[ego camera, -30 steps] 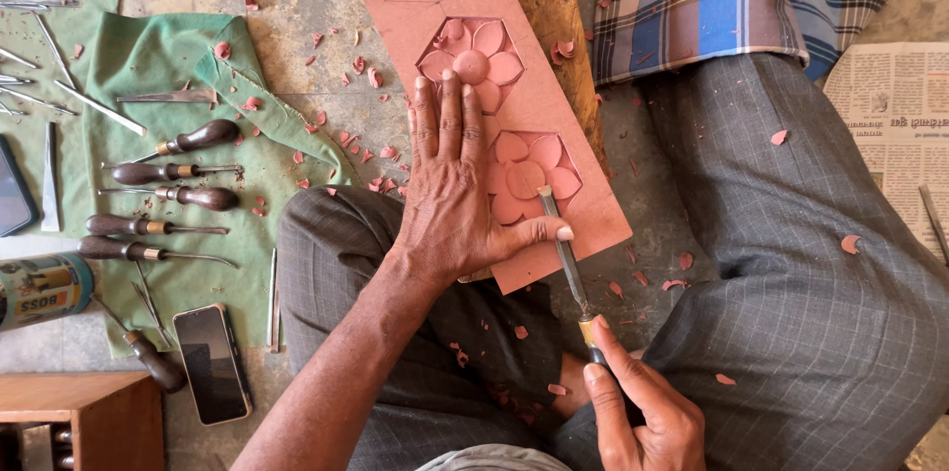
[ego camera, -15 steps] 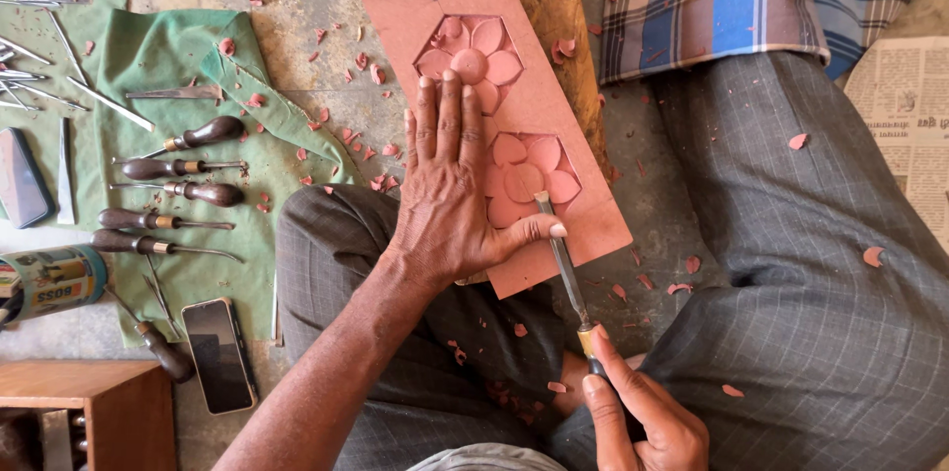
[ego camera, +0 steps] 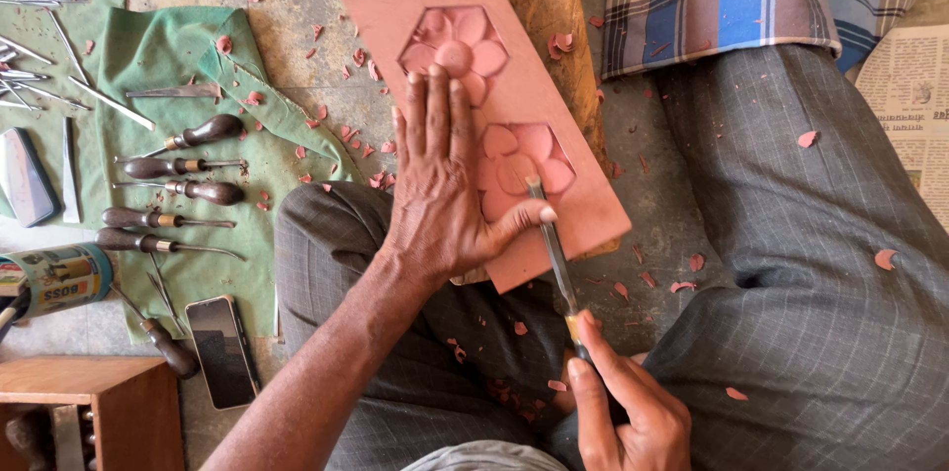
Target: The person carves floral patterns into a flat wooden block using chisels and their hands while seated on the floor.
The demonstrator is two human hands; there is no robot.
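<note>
A long pink slab rests across my lap with two flower shapes cut into hexagonal hollows. My left hand lies flat on it, fingers spread toward the upper flower, thumb against the tool's blade. My right hand grips the handle of a carving chisel. The chisel's tip sits in the lower flower, close to its middle.
Several wooden-handled carving tools lie on a green cloth at the left, with loose metal blades beyond. A phone, a tin and a wooden box sit lower left. Pink shavings litter the floor; newspaper lies at right.
The chisel has slid forward from the slab's lower edge into the lower flower, my right hand following. My left thumb now steadies the blade.
</note>
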